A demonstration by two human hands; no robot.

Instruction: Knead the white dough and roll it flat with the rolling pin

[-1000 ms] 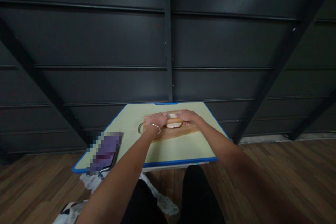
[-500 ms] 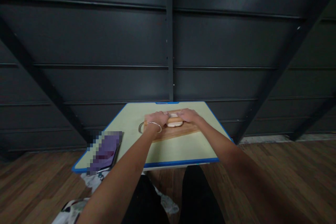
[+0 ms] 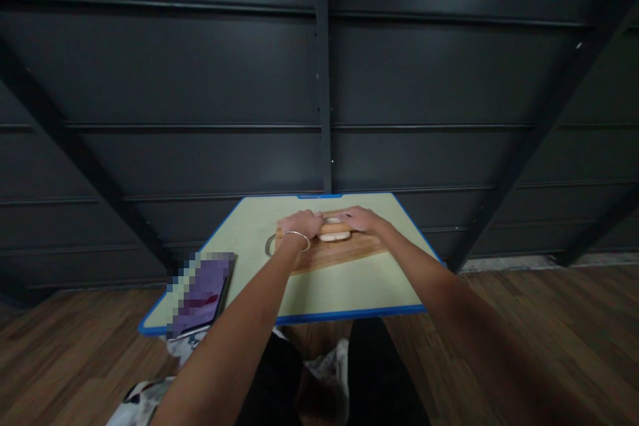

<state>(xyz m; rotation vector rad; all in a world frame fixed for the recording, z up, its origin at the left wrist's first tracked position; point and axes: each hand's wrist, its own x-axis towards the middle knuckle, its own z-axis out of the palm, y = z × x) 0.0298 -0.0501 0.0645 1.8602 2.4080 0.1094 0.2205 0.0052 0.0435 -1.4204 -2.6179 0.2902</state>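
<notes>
A short wooden rolling pin (image 3: 333,228) lies crosswise over a flat piece of white dough (image 3: 334,237) on a wooden board (image 3: 339,253). My left hand (image 3: 302,223) is closed over the pin's left end, and a thin bracelet circles that wrist. At the other end, my right hand (image 3: 364,219) grips the pin with its fingers curled over. Dough shows in front of the pin and a little behind it. Both handles are mostly hidden under my hands. A metal ring handle (image 3: 270,245) sticks out at the board's left edge.
Under the board is a pale yellow folding table (image 3: 349,289) with a blue rim. A phone or tablet (image 3: 204,293), partly pixelated, lies at its left front corner. Dark metal panels (image 3: 249,73) rise behind. Below, a white, blurry shape (image 3: 339,369) shows between my legs.
Both hands stay on the rolling pin, with hardly any visible shift over the dough. The view has moved slightly. The white shape between my legs has changed position and outline.
</notes>
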